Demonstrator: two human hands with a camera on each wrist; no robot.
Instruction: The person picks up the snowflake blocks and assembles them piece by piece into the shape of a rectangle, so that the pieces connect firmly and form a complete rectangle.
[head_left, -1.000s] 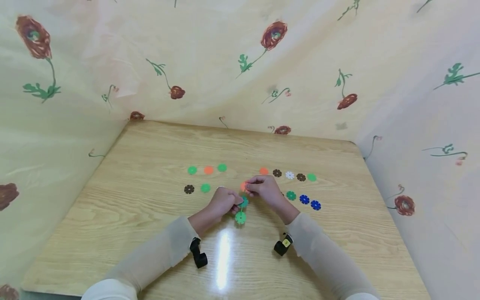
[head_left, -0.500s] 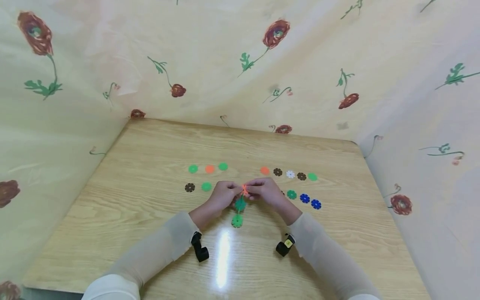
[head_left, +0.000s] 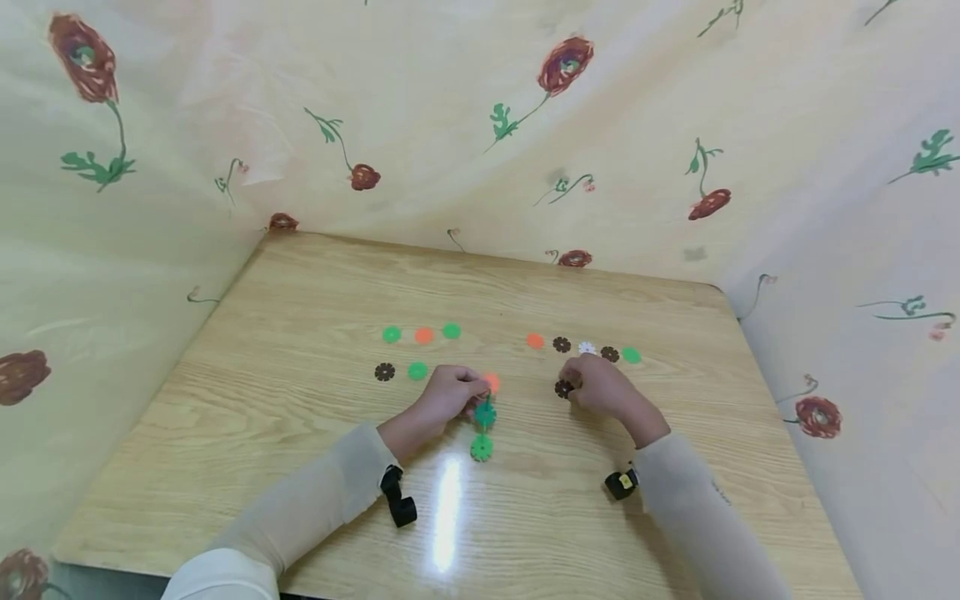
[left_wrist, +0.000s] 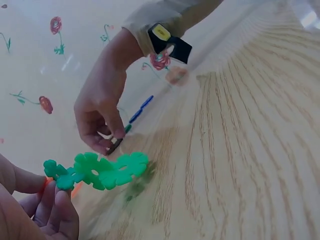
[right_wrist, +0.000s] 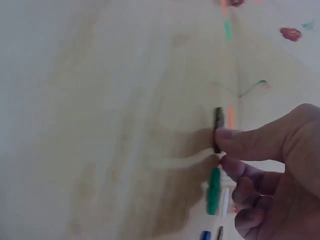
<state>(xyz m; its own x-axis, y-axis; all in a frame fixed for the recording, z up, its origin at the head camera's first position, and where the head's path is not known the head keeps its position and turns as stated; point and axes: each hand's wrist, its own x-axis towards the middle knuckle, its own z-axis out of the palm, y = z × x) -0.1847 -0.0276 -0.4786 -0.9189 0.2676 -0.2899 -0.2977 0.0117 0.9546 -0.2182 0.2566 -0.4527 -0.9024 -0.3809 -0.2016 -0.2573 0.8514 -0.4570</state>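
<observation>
My left hand [head_left: 450, 393] pinches a chain of flower-shaped plastic discs near its orange disc [head_left: 491, 382]. A teal-green disc [head_left: 485, 414] and a light green disc [head_left: 482, 448] hang below it towards me; in the left wrist view the green discs [left_wrist: 125, 169] stick out past the fingertips, slotted edge to edge. On the right, my right hand [head_left: 600, 385] has thumb and fingers at a brown disc [head_left: 562, 389], pinching its edge; the right wrist view shows the thumb against this brown disc [right_wrist: 218, 131]. The hand covers part of the right-hand row in the head view.
Left of centre lie loose discs: a brown one [head_left: 385, 372], a green one [head_left: 417, 371], and a back row with an orange disc [head_left: 424, 335]. Behind my right hand runs another row, including a white disc [head_left: 587, 347]. Flowered cloth [head_left: 450, 125] borders the wooden table [head_left: 337, 275].
My right hand has let go of the orange disc and moved right to the brown one. The orange disc is joined to the green chain, which my left hand keeps holding.
</observation>
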